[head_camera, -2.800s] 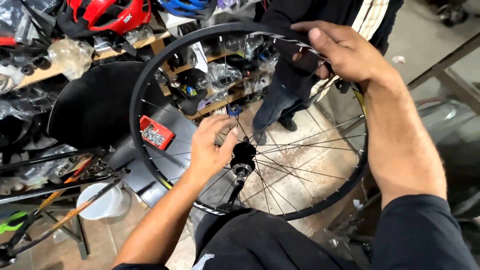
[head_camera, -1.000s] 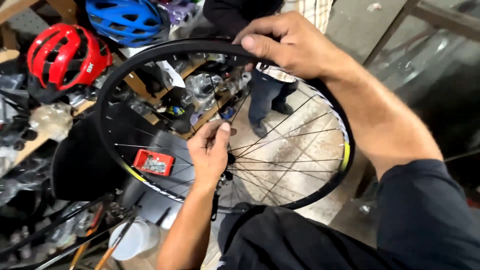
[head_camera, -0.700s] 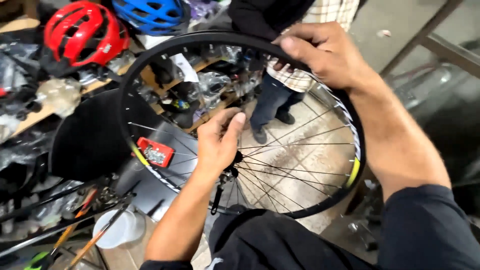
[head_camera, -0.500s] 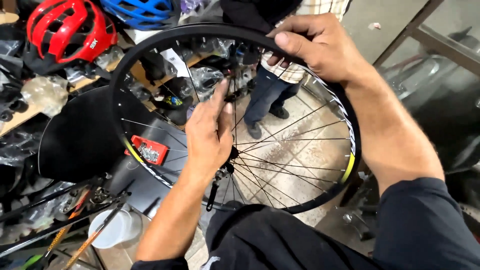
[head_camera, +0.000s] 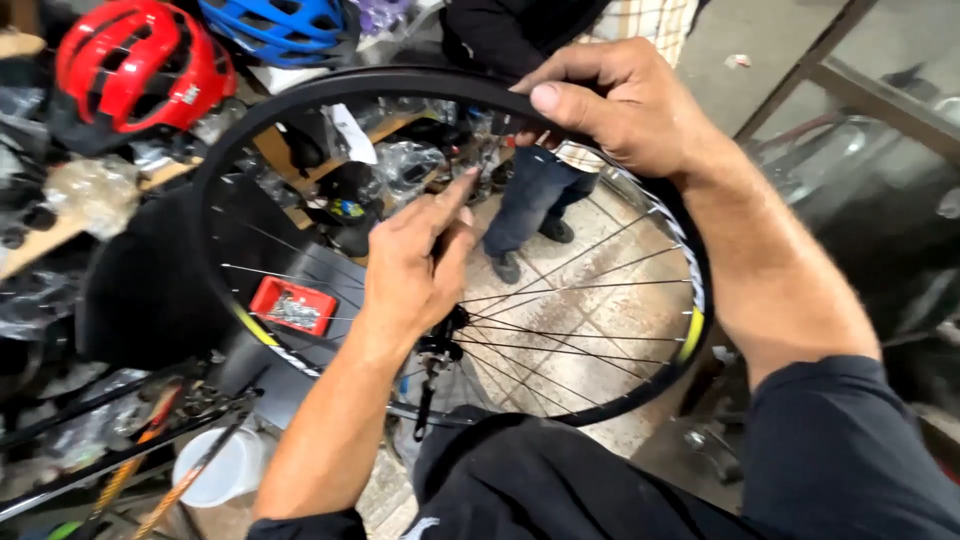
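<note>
A black spoked bicycle wheel with yellow rim marks stands upright in front of me, its lower edge against my lap. My right hand grips the rim at the top. My left hand is inside the wheel over the spokes, just above the hub, fingers stretched up toward the rim and holding nothing I can see. A quick-release lever hangs below the hub.
A red helmet and a blue helmet lie on a cluttered shelf at upper left. A red box of small parts sits behind the spokes. Another person's legs stand beyond the wheel. White bucket at lower left.
My left hand has risen from the hub, with its fingers now stretched up along the spokes. The right hand keeps its hold on the top of the rim.
</note>
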